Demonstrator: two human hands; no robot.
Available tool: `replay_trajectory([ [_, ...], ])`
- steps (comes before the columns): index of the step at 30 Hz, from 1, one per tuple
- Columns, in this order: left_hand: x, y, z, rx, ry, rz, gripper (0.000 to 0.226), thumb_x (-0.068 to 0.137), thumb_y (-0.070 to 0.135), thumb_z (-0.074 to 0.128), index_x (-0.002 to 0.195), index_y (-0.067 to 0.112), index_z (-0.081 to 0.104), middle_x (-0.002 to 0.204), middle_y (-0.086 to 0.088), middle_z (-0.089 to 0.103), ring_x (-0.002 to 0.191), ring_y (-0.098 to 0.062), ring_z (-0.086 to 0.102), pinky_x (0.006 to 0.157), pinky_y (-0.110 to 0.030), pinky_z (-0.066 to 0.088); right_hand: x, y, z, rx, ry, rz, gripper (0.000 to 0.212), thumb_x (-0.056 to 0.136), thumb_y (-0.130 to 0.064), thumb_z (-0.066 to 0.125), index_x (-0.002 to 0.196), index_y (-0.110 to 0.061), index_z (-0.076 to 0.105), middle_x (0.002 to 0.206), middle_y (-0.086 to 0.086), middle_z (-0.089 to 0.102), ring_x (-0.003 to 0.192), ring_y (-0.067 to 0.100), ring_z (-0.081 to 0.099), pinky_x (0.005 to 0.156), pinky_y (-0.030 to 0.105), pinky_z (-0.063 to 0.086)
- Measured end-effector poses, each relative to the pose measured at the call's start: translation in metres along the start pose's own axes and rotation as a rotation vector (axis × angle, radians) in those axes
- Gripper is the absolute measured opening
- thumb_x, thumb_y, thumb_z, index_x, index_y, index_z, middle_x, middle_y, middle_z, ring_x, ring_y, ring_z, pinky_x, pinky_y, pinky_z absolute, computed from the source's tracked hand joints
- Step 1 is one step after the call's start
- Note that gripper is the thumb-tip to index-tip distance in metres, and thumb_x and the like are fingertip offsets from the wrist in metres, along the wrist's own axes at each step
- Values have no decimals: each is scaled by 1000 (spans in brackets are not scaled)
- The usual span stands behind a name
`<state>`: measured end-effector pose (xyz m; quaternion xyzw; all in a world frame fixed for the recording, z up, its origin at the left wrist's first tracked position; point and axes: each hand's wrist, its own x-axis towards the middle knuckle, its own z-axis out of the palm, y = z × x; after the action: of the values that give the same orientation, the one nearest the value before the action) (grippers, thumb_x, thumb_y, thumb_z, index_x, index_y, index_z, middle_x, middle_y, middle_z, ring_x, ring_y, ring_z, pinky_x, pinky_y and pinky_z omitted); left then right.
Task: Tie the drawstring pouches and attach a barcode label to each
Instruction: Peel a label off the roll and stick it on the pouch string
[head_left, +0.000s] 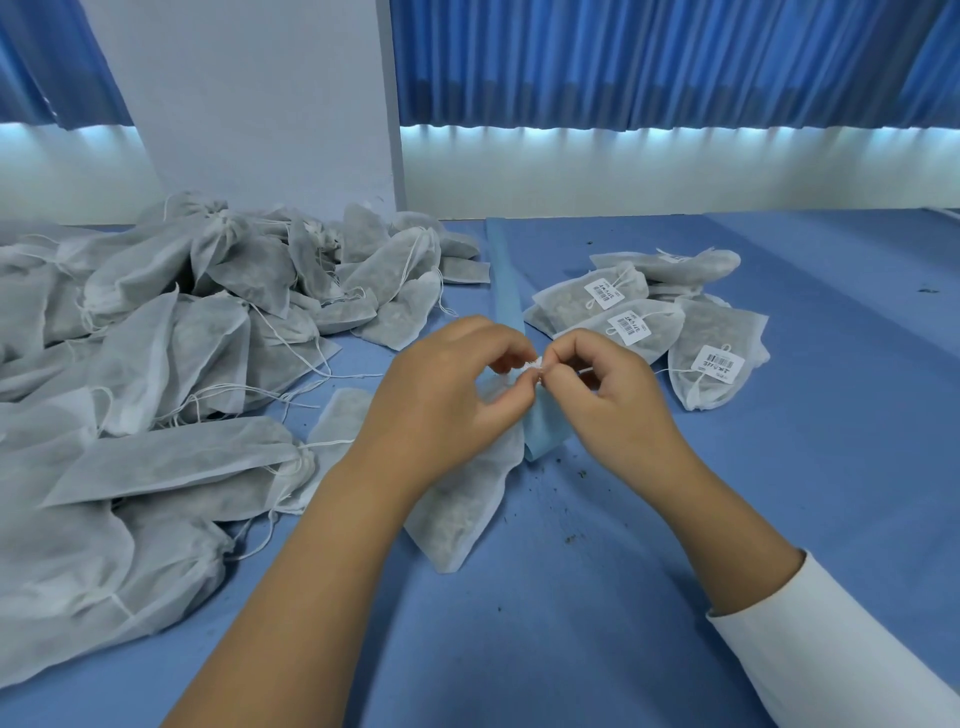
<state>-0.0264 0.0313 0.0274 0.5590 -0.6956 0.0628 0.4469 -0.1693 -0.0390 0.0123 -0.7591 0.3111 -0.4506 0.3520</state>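
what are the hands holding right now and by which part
Both hold one white non-woven drawstring pouch by its gathered mouth: the left hand and the right hand pinch it there with their fingertips. String or fabric cannot be told.

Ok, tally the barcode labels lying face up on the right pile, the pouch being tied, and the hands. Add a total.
Barcode labels: 3 (a possible fourth at the back is too hidden to count)
Pouch being tied: 1
Hands, left hand and right hand: 2
Total: 6
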Motion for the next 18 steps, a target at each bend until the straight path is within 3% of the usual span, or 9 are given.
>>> replay_trajectory([
  [4,0,0,0,26,-10,24,5,83,15,72,87,14,74,81,5,67,79,-12,62,73,-36,52,-2,-2,1,-6,-10,-15,9,80,-18,54,72,-17,57,72,-4,57,63,24,46,58,23,40],
  [8,1,-1,2,-85,4,-78,3,80,14,73,80,15,72,78,8,67,79,-7,61,76,-28,50,-1,-4,2,-10,-5,-29,8,75,-22,51,70,-18,55,69,-15,55,63,2,46,61,16,39],
  [13,3,4,8,-351,-13,-303,11,78,10,69,74,20,66,76,12,67,74,-4,63,76,-21,53,-1,-1,0,-36,-5,-22,20,85,-8,57,69,-20,54,66,-17,54,63,1,46,59,14,38],
  [15,4,1,9,-420,38,-403,9,77,14,63,72,21,62,72,14,64,75,-12,65,70,-19,51,0,-1,-1,-34,11,3,23,85,-5,56,68,-20,52,64,-18,53,61,1,46,58,12,36],
  [18,5,-3,6,-408,40,-378,16,84,7,68,79,22,66,77,15,66,76,-9,65,73,-18,51,1,-1,-2,4,27,32,23,86,-5,55,68,-19,53,63,-16,52,58,0,45,57,11,34],
])
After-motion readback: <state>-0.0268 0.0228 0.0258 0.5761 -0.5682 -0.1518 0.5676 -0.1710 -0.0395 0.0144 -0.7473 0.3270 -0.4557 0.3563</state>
